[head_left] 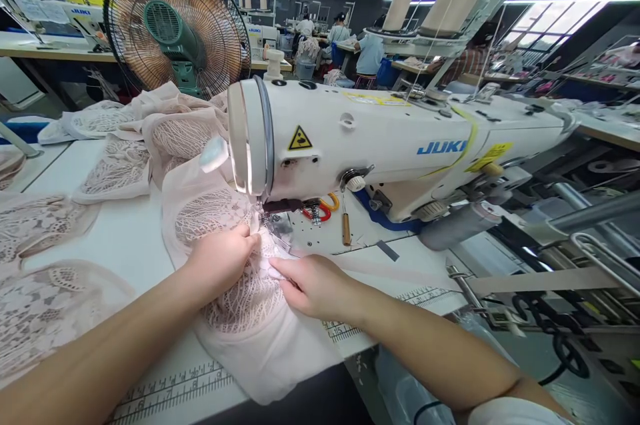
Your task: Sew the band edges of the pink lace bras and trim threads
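Nearest me, the lace garment [245,310] lies on the white table [125,232], its plain lower panel reaching over the front edge and its upper part at the needle end of the machine. The right hand [316,285] pinches its edge between thumb and fingers; the left hand [224,258] is closed on the cloth just beside the needle area. I'd judge it light and limp, the open lace easy to snag or stretch, the smooth panel a little slippery; the firmer seamed edge looks the better place to hold, flat and without tugging. Beyond the hands lie a wooden-handled screwdriver [346,230] and red and yellow loops, perhaps scissor handles, under the arm of the sewing machine [320,128]. More lace pieces [120,165] lie to the left; behind them stands a big fan [167,22], and farther off people sit working.
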Motion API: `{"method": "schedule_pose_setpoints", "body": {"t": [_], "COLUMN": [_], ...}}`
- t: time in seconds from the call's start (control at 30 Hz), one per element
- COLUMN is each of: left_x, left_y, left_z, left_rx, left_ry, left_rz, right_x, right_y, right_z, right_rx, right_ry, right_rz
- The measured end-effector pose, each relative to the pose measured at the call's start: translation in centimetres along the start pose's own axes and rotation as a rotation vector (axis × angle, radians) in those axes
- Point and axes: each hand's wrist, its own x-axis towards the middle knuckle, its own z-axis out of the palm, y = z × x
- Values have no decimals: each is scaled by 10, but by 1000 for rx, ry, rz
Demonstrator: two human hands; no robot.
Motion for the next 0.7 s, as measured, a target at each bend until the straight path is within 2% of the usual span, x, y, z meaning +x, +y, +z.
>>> {"method": "schedule_pose_setpoints", "body": {"t": [0.13,0.3,0.7], "left_x": [4,11,14], "left_y": [4,4,3], "left_z": [-1,-3,2], "left_rx": [58,16,-45], "left_ry": [-23,-41,10], "left_rz": [-31,-57,-113], "right_x": [4,7,10], "right_y": [1,0,2], "right_z": [0,-1,2], "right_rx": [-22,-8,18], "right_ry": [8,-23,8], "right_rz": [45,114,116]}}
